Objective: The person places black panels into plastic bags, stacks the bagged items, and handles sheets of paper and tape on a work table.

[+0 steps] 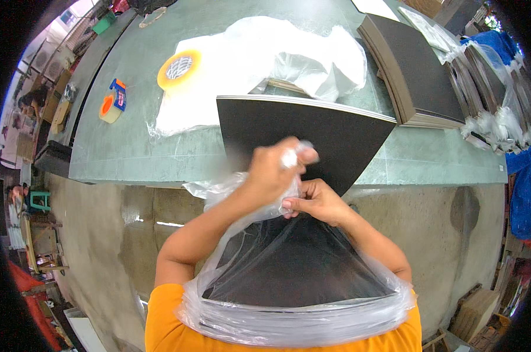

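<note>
2-handed hold: our left hand (280,167) clenched bunched clear film (295,314), our right hand (323,203) pinched it alongside. Film covered a black panel (300,258) between us and the table (130,158). We judged film light, soft, slippery, best gripped at gathered folds; panel stiff, edge-held.

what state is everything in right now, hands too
Left hand: closed on bunched plastic, slightly blurred
Right hand: pinching the plastic
Clear plastic: gathered between the hands, folded in layers near the chest
Black panel: uncovered beyond the hands
Large tape roll: lying flat
Blue tape dispenser: loaded with tape
Black-topped board stack: piled, unwrapped on top
Green stool: upright
</note>
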